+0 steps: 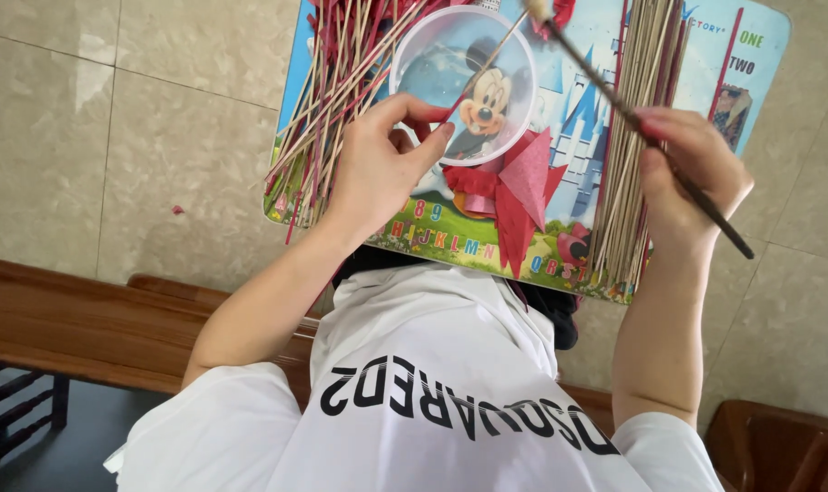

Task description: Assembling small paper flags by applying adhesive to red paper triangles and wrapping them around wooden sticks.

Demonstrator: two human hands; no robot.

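A glossy printed board [705,55] is seen at twelve o'clock, with a clear, smooth plastic lid [432,64] on it. Thin matt wooden sticks [637,155] are piled at one o'clock, creased red paper [523,182] beside them. A dark-handled brush [705,196] is held. Polished stone tiles [140,137] are seen at ten o'clock, varnished wood [86,319] at eight.

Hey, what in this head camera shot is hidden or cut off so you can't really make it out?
Head view only:
- Brush tip: cut off at the top edge.
- Clear round lid: contents unclear; the left hand covers its lower rim.
- Right hand: its fingers hide part of the plain stick bundle.
- Red-tipped sticks: upper ends cut off.
- Board: near edge hidden behind the person's shirt.
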